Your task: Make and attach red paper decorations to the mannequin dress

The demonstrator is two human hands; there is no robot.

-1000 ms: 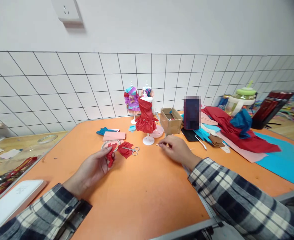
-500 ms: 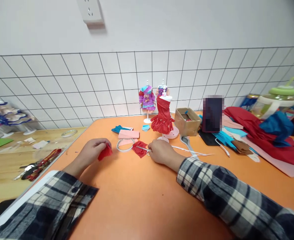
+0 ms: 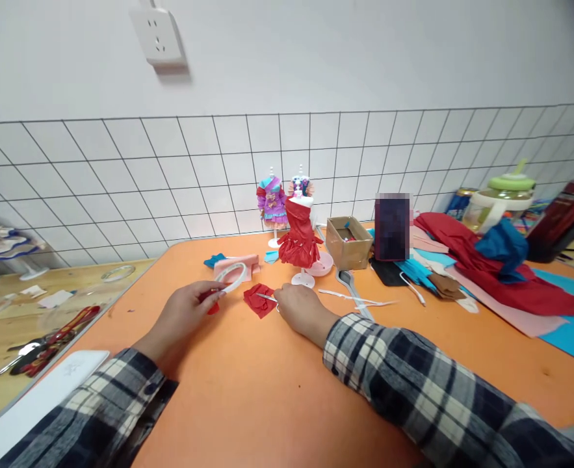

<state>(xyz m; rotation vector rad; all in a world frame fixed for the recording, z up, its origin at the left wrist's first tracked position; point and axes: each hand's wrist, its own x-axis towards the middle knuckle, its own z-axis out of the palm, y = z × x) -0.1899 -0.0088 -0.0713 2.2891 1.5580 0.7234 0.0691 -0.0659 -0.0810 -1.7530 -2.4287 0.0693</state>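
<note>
My left hand (image 3: pixel 186 313) is closed, with a roll of clear tape (image 3: pixel 239 280) tilted up between thumb and fingers. A scrap of red crepe paper (image 3: pixel 212 310) shows beneath the same fingers. My right hand (image 3: pixel 299 312) is closed round small scissors (image 3: pixel 267 297); their handles are mostly hidden. The blades lie over a crumpled red crepe paper piece (image 3: pixel 259 305) on the orange table (image 3: pixel 247 390). Just behind the right hand, a small dress form in a red paper dress (image 3: pixel 299 233) stands upright on a white base.
Two more dressed forms, one in a purple dress (image 3: pixel 272 207), stand behind. Right of them are a cardboard box (image 3: pixel 349 247), a phone (image 3: pixel 392 227), grey-handled scissors (image 3: pixel 348 281), red crepe paper (image 3: pixel 491 273) and a green-lidded bottle (image 3: pixel 504 198). Pink paper (image 3: pixel 247 262) lies behind the tape.
My left hand has moved right and lifted one side of the tape roll off the table, the red scrap still in it. My right hand keeps the scissors; the view has shifted slightly.
</note>
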